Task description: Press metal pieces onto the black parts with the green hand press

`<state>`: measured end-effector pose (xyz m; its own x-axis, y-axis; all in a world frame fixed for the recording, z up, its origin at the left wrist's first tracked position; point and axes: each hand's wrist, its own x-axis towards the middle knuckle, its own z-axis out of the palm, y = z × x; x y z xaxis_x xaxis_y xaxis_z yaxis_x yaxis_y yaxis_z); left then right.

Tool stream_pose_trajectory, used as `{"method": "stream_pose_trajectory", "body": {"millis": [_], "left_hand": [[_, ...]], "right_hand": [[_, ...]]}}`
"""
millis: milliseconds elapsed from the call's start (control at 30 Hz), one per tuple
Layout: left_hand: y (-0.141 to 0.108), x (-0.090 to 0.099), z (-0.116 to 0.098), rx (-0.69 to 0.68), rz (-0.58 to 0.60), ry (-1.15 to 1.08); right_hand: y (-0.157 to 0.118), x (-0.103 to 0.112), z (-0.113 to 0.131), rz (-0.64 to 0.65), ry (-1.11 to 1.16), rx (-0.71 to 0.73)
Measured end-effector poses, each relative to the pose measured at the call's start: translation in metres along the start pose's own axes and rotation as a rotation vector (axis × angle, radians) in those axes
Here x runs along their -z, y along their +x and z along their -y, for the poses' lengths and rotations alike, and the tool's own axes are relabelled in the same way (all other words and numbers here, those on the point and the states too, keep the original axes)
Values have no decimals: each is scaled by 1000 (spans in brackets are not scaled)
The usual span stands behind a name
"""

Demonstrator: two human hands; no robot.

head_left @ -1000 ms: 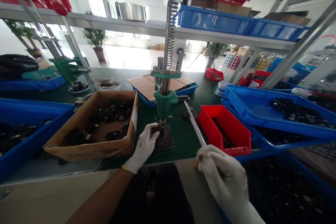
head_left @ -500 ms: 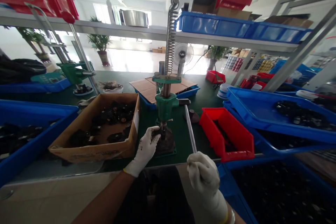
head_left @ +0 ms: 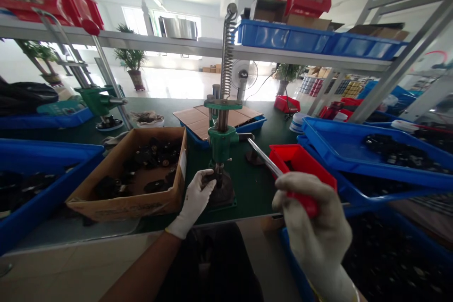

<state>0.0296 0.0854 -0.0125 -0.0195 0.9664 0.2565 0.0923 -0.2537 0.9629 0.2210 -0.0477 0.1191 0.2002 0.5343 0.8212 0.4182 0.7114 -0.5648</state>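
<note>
In the middle of the bench stands a green hand press [head_left: 221, 144] with a tall coil spring [head_left: 227, 63] above it. My left hand [head_left: 198, 194], in a white glove, is closed at the press's ram, thumb and fingertips pinching a small black part [head_left: 210, 180] whose exact kind is hard to make out. My right hand [head_left: 314, 226], gloved too, is wrapped round the end of the metal press lever [head_left: 264, 156]. A red knob [head_left: 308, 204] on that end shows below the fingers. The lever slants down toward me and to the right.
Left of the press, a cardboard box [head_left: 123, 211] holds black parts, beside a blue bin [head_left: 85, 151]. To the right are a red bin [head_left: 327, 177] and stacked blue trays [head_left: 339, 155]. A second press [head_left: 97, 99] stands at the far left. A shelf [head_left: 208, 45] crosses above.
My right hand has swung the lever end up, rightward and closer to me, bringing the red knob into view. The left hand stays at the ram with the black part.
</note>
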Motion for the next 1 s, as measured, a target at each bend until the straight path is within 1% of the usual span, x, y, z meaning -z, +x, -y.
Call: {"method": "stream_pose_trajectory", "body": {"millis": [67, 100, 167, 200, 233, 267, 300, 333, 400, 433, 467, 500, 567, 600, 667, 733, 767, 833, 867, 900, 967, 1000], "left_hand": [[0, -3, -6, 58, -29, -93], [0, -5, -8, 81, -46, -133], [-1, -7, -13, 113, -70, -215], [-2, -8, -14, 128, -79, -263], [-4, -7, -16, 149, -85, -315], [-6, -6, -18, 178, -98, -371], [-9, -5, -20, 214, -114, -431], [-13, -3, -23, 257, -134, -492], [-24, 0, -29, 344, -174, -594], [-32, 0, -32, 378, -175, -632], [-40, 1, -35, 404, -167, -659], [-50, 1, -38, 426, -150, -676], [-71, 2, -41, 458, -105, -676], [-81, 5, -41, 468, -74, -653], [-99, 16, -35, 460, -1, -523], [-115, 35, -21, 385, 56, -282], [-121, 46, -11, 317, 61, -138], [-134, 68, 13, 157, 1, 81], [-139, 78, 24, 101, 3, 133], [-144, 85, 35, 74, -3, 151], [-153, 93, 50, 39, -30, 162], [-156, 94, 53, 24, -53, 169]], "right_hand": [[44, -7, 10, -48, 93, -63], [67, -12, 10, -41, 124, -84], [110, -24, -1, 14, 175, -110], [125, -30, -9, 58, 202, -130], [135, -36, -19, 89, 229, -157], [137, -41, -30, 84, 249, -185], [132, -46, -40, 34, 249, -212], [119, -51, -49, -53, 221, -240], [74, -60, -64, -223, 109, -303], [46, -65, -69, -227, 51, -348], [17, -69, -72, -97, 22, -385], [-10, -73, -73, 93, 9, -437], [-52, -79, -72, 287, -17, -460], [-66, -81, -70, 330, -31, -447], [-82, -81, -65, 345, -63, -369], [-88, -78, -60, 385, -103, -246], [-89, -76, -57, 416, -132, -172], [-92, -73, -51, 478, -194, -19], [-94, -72, -48, 507, -223, 43], [-97, -71, -45, 531, -246, 89], [-102, -72, -39, 556, -274, 129], [-105, -72, -37, 566, -282, 134]]}}
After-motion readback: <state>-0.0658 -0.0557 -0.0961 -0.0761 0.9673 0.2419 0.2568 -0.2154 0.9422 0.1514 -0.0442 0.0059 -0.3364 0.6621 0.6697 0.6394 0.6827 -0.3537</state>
